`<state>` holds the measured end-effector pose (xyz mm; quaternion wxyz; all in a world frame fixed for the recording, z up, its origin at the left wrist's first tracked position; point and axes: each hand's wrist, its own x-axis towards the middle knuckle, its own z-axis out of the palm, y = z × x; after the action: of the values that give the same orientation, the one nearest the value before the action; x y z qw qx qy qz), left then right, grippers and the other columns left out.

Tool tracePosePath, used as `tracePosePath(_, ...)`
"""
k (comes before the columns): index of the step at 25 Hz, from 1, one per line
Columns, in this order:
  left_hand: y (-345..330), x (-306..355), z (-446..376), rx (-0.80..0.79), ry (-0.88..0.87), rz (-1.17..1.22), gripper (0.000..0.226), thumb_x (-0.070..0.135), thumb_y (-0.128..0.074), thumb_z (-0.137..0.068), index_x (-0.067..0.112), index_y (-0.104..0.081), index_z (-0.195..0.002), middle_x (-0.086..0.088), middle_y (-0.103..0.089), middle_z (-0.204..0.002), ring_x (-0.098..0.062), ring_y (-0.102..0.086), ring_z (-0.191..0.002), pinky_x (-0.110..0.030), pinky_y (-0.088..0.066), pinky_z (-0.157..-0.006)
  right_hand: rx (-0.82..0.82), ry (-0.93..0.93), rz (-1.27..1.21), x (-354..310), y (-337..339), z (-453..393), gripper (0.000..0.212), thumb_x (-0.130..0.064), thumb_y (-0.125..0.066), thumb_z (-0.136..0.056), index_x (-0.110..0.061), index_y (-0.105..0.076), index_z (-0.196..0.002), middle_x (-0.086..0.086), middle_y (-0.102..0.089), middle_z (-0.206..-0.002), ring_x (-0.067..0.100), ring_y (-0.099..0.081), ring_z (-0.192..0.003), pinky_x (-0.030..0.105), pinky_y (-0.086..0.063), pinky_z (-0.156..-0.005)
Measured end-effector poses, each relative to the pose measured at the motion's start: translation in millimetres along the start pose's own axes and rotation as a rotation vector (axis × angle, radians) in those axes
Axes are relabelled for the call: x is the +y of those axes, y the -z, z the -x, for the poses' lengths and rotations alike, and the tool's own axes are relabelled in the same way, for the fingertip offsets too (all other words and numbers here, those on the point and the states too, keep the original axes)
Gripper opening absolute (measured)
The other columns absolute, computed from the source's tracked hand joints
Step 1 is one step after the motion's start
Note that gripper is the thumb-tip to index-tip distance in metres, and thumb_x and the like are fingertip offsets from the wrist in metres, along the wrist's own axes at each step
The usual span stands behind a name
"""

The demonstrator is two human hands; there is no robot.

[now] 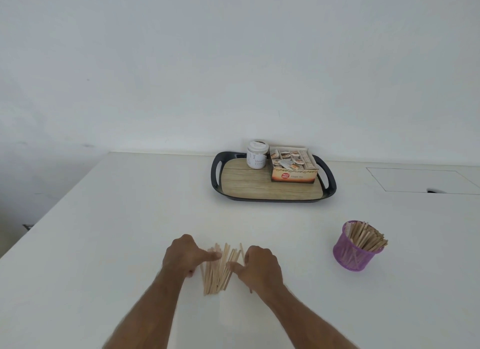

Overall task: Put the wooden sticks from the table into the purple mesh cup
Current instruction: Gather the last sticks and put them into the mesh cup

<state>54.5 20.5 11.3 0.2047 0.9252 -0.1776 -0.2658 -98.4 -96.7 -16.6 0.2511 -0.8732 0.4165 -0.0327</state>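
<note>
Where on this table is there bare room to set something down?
Bare: the table left of the left hand, and the strip between the tray and the loose sticks. Crowded: between both hands, right hand included, and inside the purple mesh cup, packed with sticks.

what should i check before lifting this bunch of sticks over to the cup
1. Loose sticks gathered between both hands: ok, left hand and right hand flank the pile.
2. Firm hold on the bundle: cannot tell, the fingers are blurred.
3. Stray stick under the right wrist: not ok.
4. Purple mesh cup upright: ok.
5. Room in cup: cannot tell, already fairly full.
6. Path to cup free: ok.
</note>
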Motion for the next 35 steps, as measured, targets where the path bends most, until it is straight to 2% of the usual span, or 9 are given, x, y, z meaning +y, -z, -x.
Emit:
tracePosePath(4,-8,9,5,-0.041,-0.039,-0.019,0.058,0.050,-0.096,-0.053,0.006,-0.063,-0.073,-0.006,-0.073,-0.062,-0.020,-0.075,-0.054,-0.031,-0.064,-0.060,-0.022,-0.016,0.053,-11,0,0,0.063,-0.079,-0.068,-0.059,-0.020,-0.047,-0.070,-0.008,-0.055,-0.066,0.016,-0.056,-0.063,0.024,-0.032,-0.046)
tracePosePath(6,-9,12,7,-0.048,-0.031,-0.017,0.053,0.042,-0.097,-0.056,0.004,-0.067,-0.078,-0.006,-0.074,-0.063,-0.018,-0.074,-0.053,-0.032,-0.065,-0.063,-0.041,-0.026,0.044,-14,1,-1,0.060,-0.073,-0.074,-0.059,-0.021,-0.046,-0.068,-0.009,-0.053,-0.064,0.015,-0.055,-0.062,0.024,-0.033,-0.047)
tracePosePath(9,-10,14,7,-0.066,-0.007,0.050,0.044,0.025,-0.097,-0.062,-0.002,-0.072,-0.085,-0.010,-0.076,-0.067,-0.021,-0.076,-0.058,-0.036,-0.066,-0.065,-0.071,-0.075,-0.003,-16,2,-4,0.041,-0.052,-0.077,-0.064,-0.019,-0.053,-0.069,-0.008,-0.058,-0.066,0.016,-0.058,-0.062,0.023,-0.037,-0.048)
tracePosePath(13,-10,17,5,-0.084,-0.006,0.111,0.036,0.013,-0.093,-0.069,-0.006,-0.072,-0.092,-0.014,-0.077,-0.078,-0.026,-0.077,-0.069,-0.040,-0.066,-0.069,-0.099,-0.106,0.004,-16,6,-8,0.007,-0.018,-0.063,-0.065,-0.014,-0.058,-0.068,-0.001,-0.062,-0.067,0.020,-0.065,-0.063,0.022,-0.046,-0.052)
tracePosePath(16,-12,19,5,-0.098,-0.001,0.137,0.032,0.009,-0.090,-0.072,-0.005,-0.072,-0.094,-0.015,-0.077,-0.082,-0.027,-0.078,-0.074,-0.042,-0.066,-0.073,-0.098,-0.091,0.047,-15,9,-10,0.017,-0.013,-0.060,-0.066,-0.017,-0.044,-0.061,-0.003,-0.053,-0.063,0.021,-0.060,-0.062,0.023,-0.044,-0.053)
tracePosePath(26,-13,19,4,-0.098,0.034,0.225,0.025,0.004,-0.086,-0.071,-0.005,-0.072,-0.090,-0.016,-0.078,-0.080,-0.030,-0.078,-0.073,-0.045,-0.066,-0.074,-0.142,-0.030,0.173,-7,16,-14,0.022,-0.005,-0.058,-0.073,-0.016,-0.042,-0.063,-0.002,-0.049,-0.065,0.021,-0.055,-0.065,0.026,-0.044,-0.057)
tracePosePath(28,-13,19,4,-0.100,0.027,0.232,0.027,0.004,-0.086,-0.071,-0.005,-0.072,-0.092,-0.016,-0.078,-0.083,-0.031,-0.078,-0.075,-0.046,-0.065,-0.076,-0.119,0.038,0.237,-4,13,-11,0.020,-0.002,-0.053,-0.077,-0.016,-0.043,-0.065,0.001,-0.055,-0.075,0.024,-0.059,-0.075,0.029,-0.045,-0.062)
tracePosePath(31,-15,19,5,-0.098,0.017,0.250,0.028,0.004,-0.086,-0.072,-0.005,-0.072,-0.093,-0.016,-0.078,-0.084,-0.031,-0.078,-0.077,-0.046,-0.065,-0.078,-0.079,0.145,0.371,2,7,-8,0.017,-0.002,-0.050,-0.086,-0.010,-0.060,-0.097,0.008,-0.059,-0.106,0.026,-0.059,-0.102,0.033,-0.048,-0.078)
tracePosePath(35,-17,19,5,-0.093,0.012,0.273,0.028,0.003,-0.085,-0.074,-0.005,-0.071,-0.096,-0.017,-0.077,-0.089,-0.033,-0.077,-0.081,-0.047,-0.065,-0.079,0.017,0.249,0.473,8,2,-4,0.022,0.001,-0.044,-0.090,-0.013,-0.059,-0.098,0.007,-0.058,-0.107,0.025,-0.056,-0.099,0.033,-0.038,-0.072)
